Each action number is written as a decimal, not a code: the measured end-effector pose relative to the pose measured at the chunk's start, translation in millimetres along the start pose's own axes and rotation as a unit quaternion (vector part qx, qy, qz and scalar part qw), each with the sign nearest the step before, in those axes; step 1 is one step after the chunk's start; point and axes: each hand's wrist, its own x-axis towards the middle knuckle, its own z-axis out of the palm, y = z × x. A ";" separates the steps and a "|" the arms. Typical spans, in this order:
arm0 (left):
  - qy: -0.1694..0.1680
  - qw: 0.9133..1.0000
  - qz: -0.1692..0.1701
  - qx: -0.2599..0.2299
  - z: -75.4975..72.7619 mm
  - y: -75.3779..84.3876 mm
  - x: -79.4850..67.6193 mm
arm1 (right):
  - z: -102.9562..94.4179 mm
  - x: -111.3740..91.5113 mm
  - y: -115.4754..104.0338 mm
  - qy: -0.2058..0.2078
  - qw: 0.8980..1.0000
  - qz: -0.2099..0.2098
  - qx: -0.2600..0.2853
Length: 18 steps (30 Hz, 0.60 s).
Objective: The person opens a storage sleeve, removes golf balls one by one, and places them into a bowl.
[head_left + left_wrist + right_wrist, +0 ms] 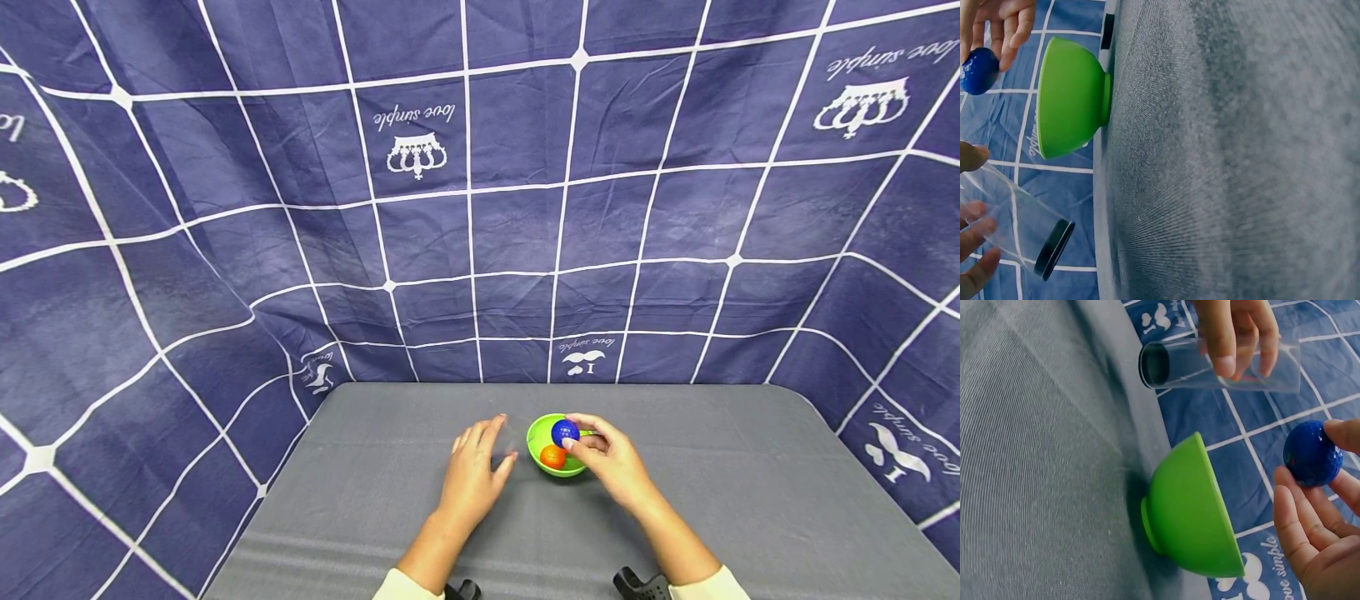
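Observation:
My left hand (471, 467) holds a transparent cup (1013, 215) with a dark base, its fingers and thumb around the sides. The cup is raised off the table with its dark end downward; in the head view it barely shows. Between thumb and fingertips, my right hand (618, 462) pinches a shiny blue ball (565, 431) with a dimpled surface. That ball is above the green bowl (557, 472), which stands upright on the table. Inside the bowl lies an orange ball (552, 457), visible only from the head. The left hand is beside the bowl, apart from it.
The table (360, 467) has a grey cloth surface. Behind it and at both sides hangs a blue curtain (517, 233) with white grid lines. Black wrist straps (641, 583) and pale sleeves (708, 586) show at the lower edge.

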 end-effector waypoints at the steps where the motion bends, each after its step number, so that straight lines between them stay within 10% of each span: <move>1: -0.002 1.000 -0.004 -0.002 -0.1 -0.4 -0.2 | -0.7 0.4 0.4 0.002 1.000 0.003 -0.003; 18: -0.013 0.992 -0.103 -0.064 3.4 -5.1 -4.7 | -9.1 5.5 13.1 0.028 0.993 -0.006 -0.117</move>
